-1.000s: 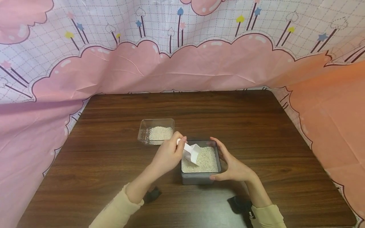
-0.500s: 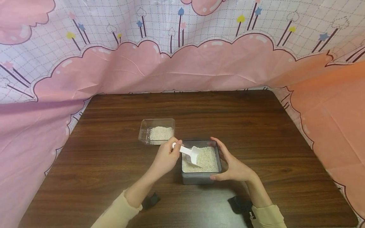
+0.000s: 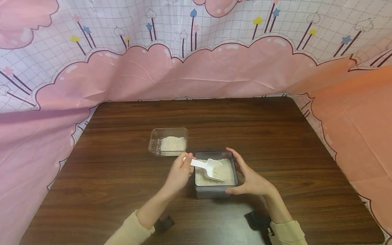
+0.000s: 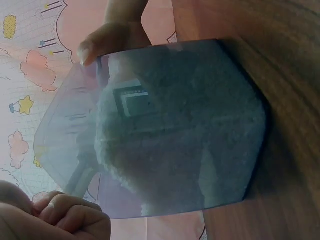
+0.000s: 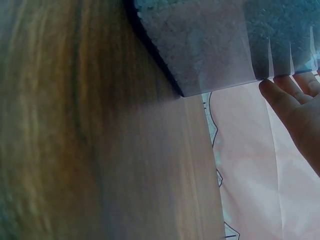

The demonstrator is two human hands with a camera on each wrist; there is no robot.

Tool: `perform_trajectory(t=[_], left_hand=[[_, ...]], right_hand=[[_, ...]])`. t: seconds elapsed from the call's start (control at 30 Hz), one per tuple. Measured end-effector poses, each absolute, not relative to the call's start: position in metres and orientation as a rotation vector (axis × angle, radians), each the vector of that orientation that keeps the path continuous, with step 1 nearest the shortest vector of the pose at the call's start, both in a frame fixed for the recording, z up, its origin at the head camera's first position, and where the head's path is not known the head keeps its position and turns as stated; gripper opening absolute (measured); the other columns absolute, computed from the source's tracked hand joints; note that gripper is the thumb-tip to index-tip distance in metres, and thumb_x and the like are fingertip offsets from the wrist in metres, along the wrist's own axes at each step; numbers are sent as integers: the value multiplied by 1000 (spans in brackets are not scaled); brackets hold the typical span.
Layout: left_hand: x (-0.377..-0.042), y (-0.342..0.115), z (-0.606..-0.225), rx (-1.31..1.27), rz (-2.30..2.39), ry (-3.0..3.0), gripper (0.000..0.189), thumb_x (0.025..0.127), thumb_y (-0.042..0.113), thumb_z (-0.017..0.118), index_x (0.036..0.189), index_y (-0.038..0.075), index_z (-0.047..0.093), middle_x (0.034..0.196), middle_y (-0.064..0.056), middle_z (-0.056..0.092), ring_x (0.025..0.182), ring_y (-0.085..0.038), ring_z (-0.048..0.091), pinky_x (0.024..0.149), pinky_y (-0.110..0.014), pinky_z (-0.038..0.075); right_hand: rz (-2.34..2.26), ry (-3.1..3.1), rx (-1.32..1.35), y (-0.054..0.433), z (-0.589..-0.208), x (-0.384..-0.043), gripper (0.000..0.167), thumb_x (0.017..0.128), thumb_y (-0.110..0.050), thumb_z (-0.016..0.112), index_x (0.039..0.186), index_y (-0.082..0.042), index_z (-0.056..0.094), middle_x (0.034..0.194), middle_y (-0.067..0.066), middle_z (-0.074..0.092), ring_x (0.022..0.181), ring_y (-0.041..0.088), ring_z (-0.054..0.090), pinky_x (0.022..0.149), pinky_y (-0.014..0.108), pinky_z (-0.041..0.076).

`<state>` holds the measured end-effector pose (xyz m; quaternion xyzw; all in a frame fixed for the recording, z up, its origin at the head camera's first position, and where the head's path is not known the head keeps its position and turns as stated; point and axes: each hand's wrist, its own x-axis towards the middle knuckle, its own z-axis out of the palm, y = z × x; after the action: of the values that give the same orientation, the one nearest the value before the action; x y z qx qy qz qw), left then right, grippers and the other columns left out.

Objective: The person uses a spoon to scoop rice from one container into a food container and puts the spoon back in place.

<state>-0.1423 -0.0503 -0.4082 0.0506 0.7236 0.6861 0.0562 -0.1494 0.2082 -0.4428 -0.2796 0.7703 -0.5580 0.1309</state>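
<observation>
My left hand [image 3: 179, 173] grips the handle of a white scoop [image 3: 198, 164]. The scoop's bowl lies low over white rice [image 3: 227, 166] inside a grey see-through square container [image 3: 211, 193], and some grains sit in it. Around the container's right side curls my right hand [image 3: 252, 180], thumb at the front and fingers toward the back corner. In the left wrist view the left hand's curled fingers [image 4: 75, 215] show beside the container's rim, with the right hand [image 4: 122, 37] across from them. The right wrist view has right-hand fingertips [image 5: 265, 85] against the container wall [image 5: 200, 55].
A clear shallow box [image 3: 154, 140] with a smaller heap of rice [image 3: 173, 144] stands behind and left of the grey container. Dark objects [image 3: 166, 223] show near both wrists. The brown wooden table [image 3: 107, 163] ends at a patterned pink curtain [image 3: 196, 81].
My left hand has lowered slightly and drawn left. The scoop has turned from a steep tilt to nearly level, and rice now shows in its bowl. The right hand and container stay put.
</observation>
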Motion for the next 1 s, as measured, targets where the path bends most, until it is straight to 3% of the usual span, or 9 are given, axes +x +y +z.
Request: perform_trajectory(t=[0.17, 0.5, 0.77, 1.0], left_hand=[[-139, -49, -411, 136, 2132, 2164, 28, 107, 14, 34, 103, -9, 49, 54, 5, 29, 46, -6, 23, 42, -18, 19], [-129, -47, -412, 99, 2237, 2056, 29, 108, 15, 32, 104, -10, 46, 55, 4, 28, 48, -6, 23, 46, -18, 20], [-122, -51, -414, 6, 2321, 1997, 29, 108, 17, 32, 102, -6, 47, 55, 4, 29, 48, -6, 24, 47, -18, 20], [-119, -54, -417, -50, 2406, 1938, 28, 107, 18, 31, 101, -4, 47, 53, 6, 28, 46, -5, 24, 46, -18, 19]], right_hand=[[-1626, 2239, -815, 208, -443, -150, 121, 68, -14, 89, 156, -21, 6, 157, 18, 12, 145, 37, 8, 109, 68, 14], [-1627, 2240, -825, 209, -446, -151, 121, 68, -14, 89, 155, -29, 7, 157, 12, 16, 146, 36, 6, 110, 67, 14], [-1632, 2228, -884, 209, -448, -152, 120, 70, -12, 88, 156, -26, 5, 155, 12, 19, 145, 38, 8, 108, 70, 14], [-1625, 2242, -894, 209, -448, -152, 121, 69, -12, 89, 156, -24, 6, 153, 11, 22, 143, 34, 17, 108, 66, 19]])
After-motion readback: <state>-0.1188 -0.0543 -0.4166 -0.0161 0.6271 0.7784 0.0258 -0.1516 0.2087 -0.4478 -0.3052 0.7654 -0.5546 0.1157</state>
